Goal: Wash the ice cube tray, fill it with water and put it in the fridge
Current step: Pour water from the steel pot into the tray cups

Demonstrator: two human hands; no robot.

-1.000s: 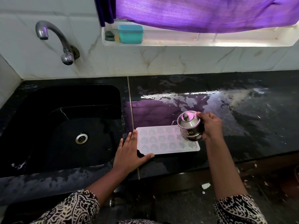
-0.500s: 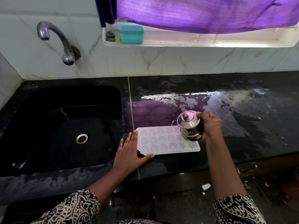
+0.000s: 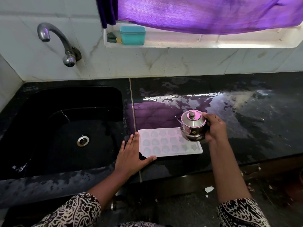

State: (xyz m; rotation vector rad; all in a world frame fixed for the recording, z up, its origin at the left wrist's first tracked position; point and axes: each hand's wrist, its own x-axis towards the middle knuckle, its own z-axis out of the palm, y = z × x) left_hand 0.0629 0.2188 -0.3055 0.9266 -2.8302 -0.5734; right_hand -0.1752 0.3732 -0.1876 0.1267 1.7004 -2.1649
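A white ice cube tray [image 3: 165,142] with shaped cells lies flat on the wet black counter [image 3: 246,122], just right of the sink. My left hand [image 3: 131,155] rests flat on the counter, its straight fingers against the tray's left edge and its thumb along the near edge. My right hand [image 3: 214,128] grips a small lidded steel pot [image 3: 193,125] and holds it tilted over the tray's right end, its spout pointing left. The pot hides the tray's far right corner.
A black sink [image 3: 62,128] with a steel drain [image 3: 83,140] lies to the left, under a wall tap [image 3: 55,40]. On the window ledge stand a teal box [image 3: 132,35] and a scrub pad [image 3: 111,37]. A purple curtain [image 3: 205,13] hangs above.
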